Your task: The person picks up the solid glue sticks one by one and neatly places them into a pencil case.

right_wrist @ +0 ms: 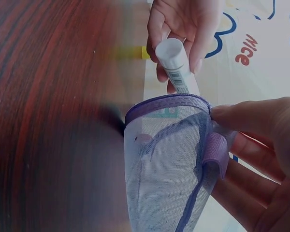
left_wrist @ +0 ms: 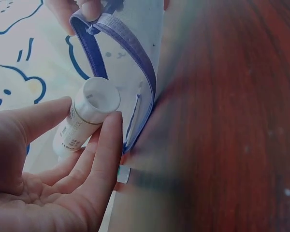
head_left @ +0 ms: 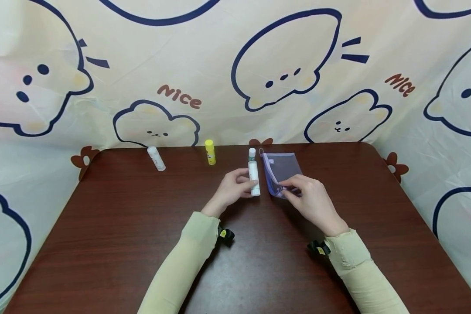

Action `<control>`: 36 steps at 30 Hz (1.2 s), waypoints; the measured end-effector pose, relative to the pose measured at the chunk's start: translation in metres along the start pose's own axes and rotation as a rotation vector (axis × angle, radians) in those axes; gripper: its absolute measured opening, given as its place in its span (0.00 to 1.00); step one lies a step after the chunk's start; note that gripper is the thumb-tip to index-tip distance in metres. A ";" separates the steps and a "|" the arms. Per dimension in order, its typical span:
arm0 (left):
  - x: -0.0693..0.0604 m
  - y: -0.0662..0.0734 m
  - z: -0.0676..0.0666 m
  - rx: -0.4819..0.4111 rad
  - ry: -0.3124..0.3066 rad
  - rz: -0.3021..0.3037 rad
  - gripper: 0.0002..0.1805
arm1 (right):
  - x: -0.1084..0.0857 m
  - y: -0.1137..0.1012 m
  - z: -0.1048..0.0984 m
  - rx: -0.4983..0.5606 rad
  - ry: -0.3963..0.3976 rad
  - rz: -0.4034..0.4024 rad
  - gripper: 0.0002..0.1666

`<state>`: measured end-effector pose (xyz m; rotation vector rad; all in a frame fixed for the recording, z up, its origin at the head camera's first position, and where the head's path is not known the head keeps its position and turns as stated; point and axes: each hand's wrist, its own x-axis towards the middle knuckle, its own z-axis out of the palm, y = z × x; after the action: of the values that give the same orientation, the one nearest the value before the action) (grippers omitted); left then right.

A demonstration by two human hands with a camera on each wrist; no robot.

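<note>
A white glue stick [head_left: 254,179] is gripped between the thumb and fingers of my left hand [head_left: 233,186], its end facing the mesh pouch in the left wrist view. Just to the right, my right hand [head_left: 308,198] pinches the zipper edge of a purple mesh pouch [head_left: 284,165]. The pouch's mouth, edged by the purple zipper [right_wrist: 166,102], gapes in the right wrist view. Behind the held glue stick, a small tube with a white top and green band [head_left: 252,154] shows partly; its lower part is hidden.
A yellow glue stick [head_left: 209,152] stands near the back edge of the brown table [head_left: 114,244]. Farther left there is another white tube [head_left: 156,158]. A cartoon-printed cloth [head_left: 216,56] hangs behind the table and along its sides.
</note>
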<state>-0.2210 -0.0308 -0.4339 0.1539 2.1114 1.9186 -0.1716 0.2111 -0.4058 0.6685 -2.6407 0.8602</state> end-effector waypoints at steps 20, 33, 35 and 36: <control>0.011 0.000 0.013 -0.026 0.027 -0.049 0.33 | 0.000 0.001 0.001 -0.004 -0.004 -0.003 0.13; 0.016 0.002 0.020 0.010 0.039 -0.077 0.33 | 0.000 -0.001 0.000 -0.007 0.006 0.002 0.13; 0.017 0.002 0.021 0.010 0.043 -0.083 0.33 | 0.000 -0.001 0.000 -0.005 0.007 0.003 0.13; 0.018 0.002 0.021 0.009 0.044 -0.086 0.34 | 0.000 -0.001 0.000 -0.003 0.008 0.004 0.13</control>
<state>-0.2322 -0.0053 -0.4361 0.0221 2.1182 1.8800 -0.1709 0.2104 -0.4049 0.6581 -2.6370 0.8581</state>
